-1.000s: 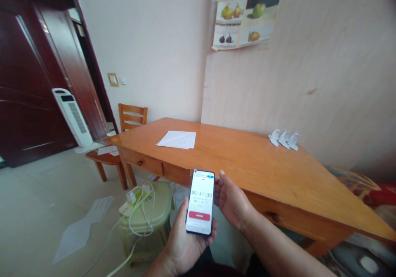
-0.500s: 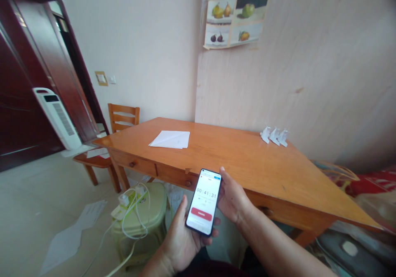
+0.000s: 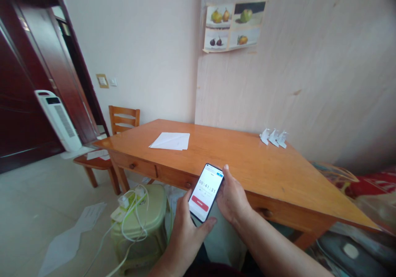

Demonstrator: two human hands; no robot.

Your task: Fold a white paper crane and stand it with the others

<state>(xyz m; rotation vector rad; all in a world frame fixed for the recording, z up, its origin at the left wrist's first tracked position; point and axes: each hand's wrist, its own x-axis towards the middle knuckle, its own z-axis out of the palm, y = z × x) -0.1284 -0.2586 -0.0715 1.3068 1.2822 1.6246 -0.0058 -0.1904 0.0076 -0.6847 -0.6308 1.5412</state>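
Observation:
A smartphone (image 3: 206, 192) is held tilted in front of the table's near edge, its lit screen showing a timer at 00:41:31 above a red button. My right hand (image 3: 233, 196) grips its right edge, thumb near the top corner and the other fingers mostly hidden behind. Around the phone's lower left side is my left hand (image 3: 192, 231), with one digit along the left edge and another by the bottom corner. Both hands are closed on the phone.
The wooden table (image 3: 229, 149) bears white paper sheets (image 3: 170, 141) and several small folded white paper pieces (image 3: 273, 137). A green stool (image 3: 151, 211) with a power strip and cables (image 3: 131, 205) stands at left. Papers (image 3: 66, 240) lie on the floor. A chair (image 3: 124, 116) is behind the table.
The phone has tilted clockwise and moved slightly up. My left hand has shifted its hold from beneath the phone to its lower left side and bottom corner. The right hand keeps its grip.

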